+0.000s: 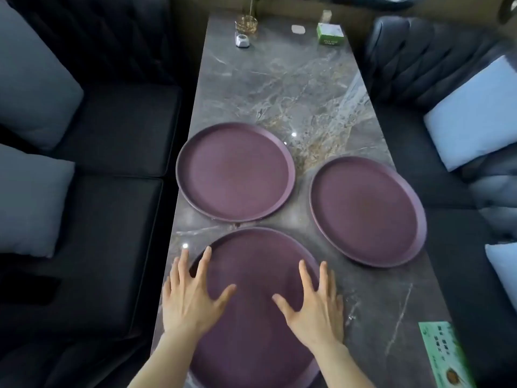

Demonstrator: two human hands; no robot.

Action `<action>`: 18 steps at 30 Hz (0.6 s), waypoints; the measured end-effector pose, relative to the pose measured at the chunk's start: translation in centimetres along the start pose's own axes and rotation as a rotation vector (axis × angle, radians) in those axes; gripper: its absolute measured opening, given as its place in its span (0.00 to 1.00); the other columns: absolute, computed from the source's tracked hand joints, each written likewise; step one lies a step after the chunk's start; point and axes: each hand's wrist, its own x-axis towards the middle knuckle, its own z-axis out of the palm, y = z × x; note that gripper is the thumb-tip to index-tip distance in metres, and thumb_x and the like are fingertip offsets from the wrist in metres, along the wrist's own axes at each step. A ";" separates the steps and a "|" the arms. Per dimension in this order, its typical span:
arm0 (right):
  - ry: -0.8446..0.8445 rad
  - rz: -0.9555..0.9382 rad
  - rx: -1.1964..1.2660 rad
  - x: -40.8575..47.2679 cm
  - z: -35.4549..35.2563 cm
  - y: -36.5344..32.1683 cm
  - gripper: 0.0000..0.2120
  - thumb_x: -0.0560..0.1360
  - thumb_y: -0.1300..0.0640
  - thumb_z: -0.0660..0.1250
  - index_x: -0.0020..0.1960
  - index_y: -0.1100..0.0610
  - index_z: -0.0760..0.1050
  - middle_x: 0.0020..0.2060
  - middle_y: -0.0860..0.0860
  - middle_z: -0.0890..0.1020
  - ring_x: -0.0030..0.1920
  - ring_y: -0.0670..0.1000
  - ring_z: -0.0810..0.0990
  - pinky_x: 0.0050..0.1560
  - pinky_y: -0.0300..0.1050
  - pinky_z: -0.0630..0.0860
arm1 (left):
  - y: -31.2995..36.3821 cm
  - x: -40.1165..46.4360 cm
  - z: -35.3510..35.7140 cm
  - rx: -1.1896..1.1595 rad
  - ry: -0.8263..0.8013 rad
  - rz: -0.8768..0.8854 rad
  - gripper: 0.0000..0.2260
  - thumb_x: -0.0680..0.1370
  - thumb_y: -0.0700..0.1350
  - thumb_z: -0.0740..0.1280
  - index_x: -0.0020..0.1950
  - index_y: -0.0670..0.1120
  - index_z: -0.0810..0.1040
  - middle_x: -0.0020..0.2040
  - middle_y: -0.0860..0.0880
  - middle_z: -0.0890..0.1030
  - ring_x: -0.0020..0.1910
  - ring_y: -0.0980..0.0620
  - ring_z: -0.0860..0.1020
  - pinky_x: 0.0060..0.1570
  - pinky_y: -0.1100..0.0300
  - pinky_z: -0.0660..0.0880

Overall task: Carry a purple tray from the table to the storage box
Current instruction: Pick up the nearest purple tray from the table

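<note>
Three round purple trays lie on a grey marble table (293, 88). The nearest tray (253, 259) sits at the table's front edge, under both my hands. My left hand (190, 298) hovers over its left side, fingers spread, some fingertips past the rim. My right hand (316, 306) is spread over its right side in the same way. Neither hand grips anything. A second tray (235, 172) lies further back on the left. The third tray (366, 211) lies to the right, near the table's right edge. No storage box is in view.
Dark sofas with pale cushions (33, 79) flank the table on both sides. At the far end stand a green box (330, 33), a small white device (242, 40) and a glass holder (246, 23). A green printed card (444, 357) lies at the near right.
</note>
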 end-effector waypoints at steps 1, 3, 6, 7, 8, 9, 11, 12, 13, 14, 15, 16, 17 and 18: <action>-0.066 0.043 0.033 -0.2 0.3 0.2 0.49 0.68 0.21 0.55 0.81 0.41 0.45 0.81 0.57 0.46 0.80 0.61 0.49 0.72 0.62 0.65 | -0.2 -0.1 0.3 -0.040 -0.067 -0.030 0.44 0.67 0.76 0.59 0.78 0.64 0.44 0.81 0.47 0.47 0.80 0.45 0.50 0.74 0.44 0.58; -0.081 0.140 0.005 -0.8 0.6 0.4 0.51 0.66 0.20 0.57 0.81 0.42 0.43 0.80 0.59 0.47 0.78 0.61 0.54 0.69 0.58 0.69 | -0.3 -0.5 1.0 -0.031 -0.086 -0.066 0.47 0.65 0.76 0.61 0.78 0.66 0.43 0.81 0.47 0.48 0.79 0.45 0.52 0.71 0.42 0.63; -0.105 0.261 -0.015 -1.4 0.8 0.1 0.54 0.65 0.20 0.59 0.81 0.44 0.43 0.78 0.61 0.49 0.74 0.61 0.62 0.64 0.54 0.73 | -0.1 -0.9 1.6 -0.028 -0.108 -0.091 0.50 0.63 0.74 0.67 0.77 0.66 0.43 0.80 0.47 0.47 0.78 0.46 0.51 0.67 0.40 0.67; -0.120 0.279 -0.025 -1.4 0.8 0.0 0.55 0.64 0.20 0.60 0.81 0.44 0.43 0.78 0.60 0.49 0.72 0.61 0.62 0.64 0.54 0.73 | -0.2 -0.9 1.6 -0.015 -0.115 -0.099 0.51 0.62 0.73 0.68 0.77 0.65 0.43 0.80 0.47 0.47 0.78 0.45 0.51 0.66 0.40 0.68; -0.121 0.287 -0.023 -1.3 0.7 -0.2 0.55 0.64 0.21 0.62 0.81 0.43 0.43 0.77 0.60 0.49 0.71 0.61 0.63 0.64 0.53 0.73 | -0.3 -0.8 1.4 -0.016 -0.117 -0.105 0.52 0.61 0.72 0.70 0.77 0.65 0.43 0.80 0.47 0.47 0.77 0.45 0.52 0.66 0.41 0.68; -0.120 0.292 -0.029 -1.3 0.7 -0.2 0.56 0.63 0.21 0.63 0.81 0.43 0.44 0.76 0.59 0.50 0.71 0.61 0.63 0.64 0.53 0.73 | -0.4 -0.8 1.4 -0.003 -0.118 -0.108 0.53 0.61 0.71 0.71 0.77 0.65 0.43 0.79 0.47 0.48 0.76 0.45 0.53 0.66 0.43 0.68; -0.113 0.299 -0.038 -1.2 0.5 -0.3 0.57 0.61 0.20 0.64 0.81 0.42 0.46 0.74 0.57 0.52 0.69 0.59 0.64 0.65 0.53 0.71 | -0.8 -0.8 1.2 0.029 -0.123 -0.110 0.55 0.60 0.70 0.73 0.78 0.65 0.44 0.78 0.47 0.50 0.74 0.45 0.55 0.66 0.46 0.68; -0.109 0.300 -0.051 -1.2 0.3 -0.4 0.57 0.60 0.20 0.64 0.81 0.42 0.47 0.73 0.56 0.54 0.68 0.59 0.64 0.66 0.52 0.71 | -0.9 -0.9 1.1 0.033 -0.123 -0.105 0.55 0.59 0.70 0.74 0.78 0.65 0.46 0.76 0.47 0.52 0.73 0.45 0.55 0.66 0.46 0.69; -0.108 0.301 -0.062 -1.1 0.0 -0.5 0.57 0.59 0.19 0.64 0.80 0.41 0.48 0.72 0.55 0.55 0.68 0.58 0.64 0.66 0.53 0.70 | -1.0 -0.9 0.9 0.031 -0.126 -0.108 0.55 0.57 0.70 0.74 0.77 0.65 0.47 0.75 0.47 0.53 0.72 0.46 0.56 0.66 0.47 0.69; -0.102 0.303 -0.069 -1.1 -0.4 -0.7 0.57 0.58 0.19 0.63 0.80 0.40 0.48 0.71 0.54 0.56 0.67 0.58 0.65 0.66 0.53 0.69 | -1.1 -1.0 0.4 0.025 -0.124 -0.116 0.55 0.56 0.71 0.74 0.77 0.65 0.49 0.73 0.48 0.54 0.72 0.46 0.57 0.65 0.47 0.69; -0.096 0.301 -0.069 -1.0 -0.8 -0.9 0.57 0.57 0.18 0.63 0.80 0.40 0.49 0.71 0.54 0.57 0.66 0.57 0.65 0.65 0.53 0.70 | -1.1 -0.9 0.0 0.014 -0.122 -0.123 0.55 0.55 0.71 0.74 0.77 0.66 0.50 0.72 0.48 0.55 0.71 0.46 0.57 0.65 0.47 0.69; -0.087 0.297 -0.080 -1.1 -1.4 -1.4 0.58 0.56 0.18 0.63 0.79 0.39 0.50 0.70 0.53 0.58 0.65 0.56 0.66 0.64 0.52 0.70 | -1.0 -0.9 -0.6 0.007 -0.106 -0.118 0.55 0.54 0.71 0.74 0.77 0.66 0.51 0.72 0.49 0.55 0.70 0.46 0.58 0.64 0.47 0.70; -0.069 0.291 -0.087 -1.0 -1.8 -1.7 0.58 0.55 0.17 0.63 0.79 0.39 0.52 0.69 0.53 0.59 0.64 0.56 0.67 0.62 0.52 0.72 | -1.0 -0.7 -1.3 -0.003 -0.096 -0.120 0.55 0.54 0.71 0.75 0.76 0.66 0.52 0.71 0.49 0.55 0.69 0.47 0.58 0.63 0.48 0.70; -0.043 0.289 -0.101 -1.0 -2.4 -2.1 0.58 0.53 0.17 0.63 0.78 0.39 0.56 0.68 0.53 0.61 0.62 0.57 0.69 0.60 0.53 0.73 | -1.0 -0.5 -2.1 -0.008 -0.084 -0.120 0.55 0.53 0.71 0.75 0.76 0.67 0.52 0.71 0.49 0.56 0.69 0.47 0.58 0.63 0.48 0.70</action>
